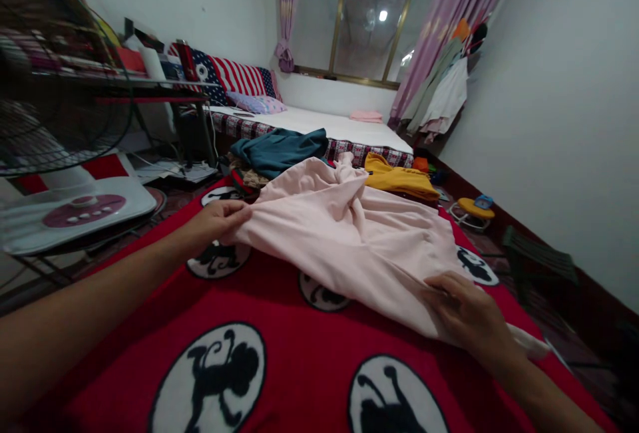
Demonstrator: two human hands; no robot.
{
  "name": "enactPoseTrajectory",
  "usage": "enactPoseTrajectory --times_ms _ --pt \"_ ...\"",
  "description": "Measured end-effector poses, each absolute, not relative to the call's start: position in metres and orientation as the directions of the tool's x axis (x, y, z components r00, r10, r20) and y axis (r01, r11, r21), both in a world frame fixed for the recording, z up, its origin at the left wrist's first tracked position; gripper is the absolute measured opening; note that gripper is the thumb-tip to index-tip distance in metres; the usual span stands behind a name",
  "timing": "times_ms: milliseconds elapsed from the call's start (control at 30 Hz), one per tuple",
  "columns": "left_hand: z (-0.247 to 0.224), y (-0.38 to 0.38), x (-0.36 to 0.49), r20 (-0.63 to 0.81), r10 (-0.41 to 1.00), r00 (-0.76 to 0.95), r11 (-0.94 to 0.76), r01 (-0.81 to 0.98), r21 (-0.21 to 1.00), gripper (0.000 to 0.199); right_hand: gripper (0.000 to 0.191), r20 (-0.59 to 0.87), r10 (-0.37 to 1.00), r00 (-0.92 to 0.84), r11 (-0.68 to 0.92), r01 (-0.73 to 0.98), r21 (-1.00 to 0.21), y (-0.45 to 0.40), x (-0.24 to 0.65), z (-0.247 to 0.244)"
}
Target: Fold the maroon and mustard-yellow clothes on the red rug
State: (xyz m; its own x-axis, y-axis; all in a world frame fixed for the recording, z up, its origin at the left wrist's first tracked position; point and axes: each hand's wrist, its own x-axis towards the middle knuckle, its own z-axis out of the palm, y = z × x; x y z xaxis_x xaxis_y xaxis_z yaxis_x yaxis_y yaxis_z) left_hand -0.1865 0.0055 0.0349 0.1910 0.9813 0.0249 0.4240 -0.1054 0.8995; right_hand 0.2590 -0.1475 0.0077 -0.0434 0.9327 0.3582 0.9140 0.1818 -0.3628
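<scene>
A pale pink garment (pixel 319 220) lies rumpled across the red blanket (pixel 299 360), its near edge slightly lifted. Whether it is a top or something else I cannot tell from its folds. At its left corner, my left hand (pixel 223 217) pinches the cloth between thumb and fingers. My right hand (pixel 462 310) grips the near edge on the right, fingers curled round the fabric, and a narrow strip of pink cloth sticks out beyond the wrist. Just behind the garment lie a teal garment (pixel 282 150) and a mustard yellow garment (pixel 402 179).
A fan (pixel 82 200) stands close on the left, before a cluttered desk (pixel 164 87). Beyond the blanket is a bed (pixel 319 120) under a window. A folding stool (pixel 539 257) and a small yellow stool (pixel 474 208) stand along the right wall, below hanging clothes (pixel 444 100).
</scene>
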Motion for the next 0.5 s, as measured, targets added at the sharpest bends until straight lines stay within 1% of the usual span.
enactPoseTrajectory --times_ms 33,67,100,133,200,233,267,300,367,433,467,500 --pt "0.039 0.005 -0.19 0.012 0.985 0.173 -0.078 0.378 0.923 0.05 0.024 0.376 0.926 -0.018 0.167 0.915 -0.367 -0.148 0.26 0.01" --pt "0.042 0.005 -0.194 -0.011 0.98 0.196 -0.061 0.357 0.932 0.051 0.026 0.376 0.927 0.002 0.148 0.917 -0.37 -0.149 0.262 0.011" --pt "0.043 0.004 -0.199 -0.055 0.965 0.254 -0.044 0.368 0.929 0.051 0.028 0.353 0.935 0.012 0.128 0.92 -0.369 -0.151 0.264 0.013" --pt "0.043 0.004 -0.203 -0.119 0.937 0.328 -0.029 0.414 0.91 0.05 0.029 0.309 0.951 0.013 0.106 0.925 -0.366 -0.154 0.267 0.014" --pt "0.038 0.005 -0.208 -0.275 0.845 0.458 -0.026 0.551 0.834 0.048 0.032 0.196 0.981 0.008 0.064 0.932 -0.358 -0.161 0.274 0.013" --pt "0.035 0.006 -0.209 -0.332 0.808 0.486 -0.042 0.611 0.791 0.049 0.036 0.151 0.988 0.009 0.046 0.932 -0.359 -0.164 0.278 0.012" --pt "0.033 0.008 -0.207 -0.346 0.801 0.488 -0.069 0.65 0.757 0.049 0.041 0.123 0.992 0.012 0.034 0.931 -0.365 -0.167 0.282 0.011" --pt "0.032 0.011 -0.204 -0.314 0.823 0.474 -0.104 0.669 0.736 0.047 0.045 0.11 0.994 0.017 0.026 0.928 -0.371 -0.17 0.285 0.01" --pt "0.034 0.019 -0.188 -0.14 0.896 0.421 -0.201 0.667 0.717 0.046 0.047 0.098 0.995 0.016 0.021 0.929 -0.37 -0.173 0.289 0.008" --pt "0.038 0.032 -0.164 0.061 0.923 0.38 -0.317 0.662 0.679 0.055 0.045 0.099 0.995 0.008 0.028 0.935 -0.353 -0.172 0.289 0.008" --pt "0.04 0.04 -0.149 0.132 0.917 0.376 -0.367 0.669 0.646 0.061 0.044 0.098 0.995 -0.001 0.034 0.938 -0.344 -0.17 0.287 0.008" --pt "0.04 0.049 -0.133 0.171 0.91 0.378 -0.399 0.685 0.61 0.066 0.044 0.095 0.995 -0.009 0.041 0.941 -0.336 -0.169 0.284 0.007"
